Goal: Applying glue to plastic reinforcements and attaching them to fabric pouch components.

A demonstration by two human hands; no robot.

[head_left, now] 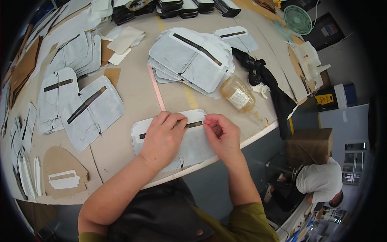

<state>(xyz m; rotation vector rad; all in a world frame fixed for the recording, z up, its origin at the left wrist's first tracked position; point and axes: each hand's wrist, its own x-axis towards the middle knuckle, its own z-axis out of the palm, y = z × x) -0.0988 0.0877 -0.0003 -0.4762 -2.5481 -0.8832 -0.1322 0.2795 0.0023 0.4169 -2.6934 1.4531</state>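
A pale grey fabric panel (pixel 193 147) with a white border lies flat at the near edge of the table (pixel 133 92). A dark strip (pixel 195 124) runs across its upper part. My left hand (pixel 163 137) presses flat on the panel, fingertips on the strip. My right hand (pixel 219 135) pinches the strip's right end between thumb and fingers. The two hands sit close together, nearly touching.
A stack of similar grey panels (pixel 189 58) lies behind, more piles (pixel 70 52) at left. A clear glue bottle (pixel 238 93) lies on its side to the right, beside black cloth (pixel 266 80). A cardboard template (pixel 62 171) sits near left. Another person (pixel 320 181) bends down below right.
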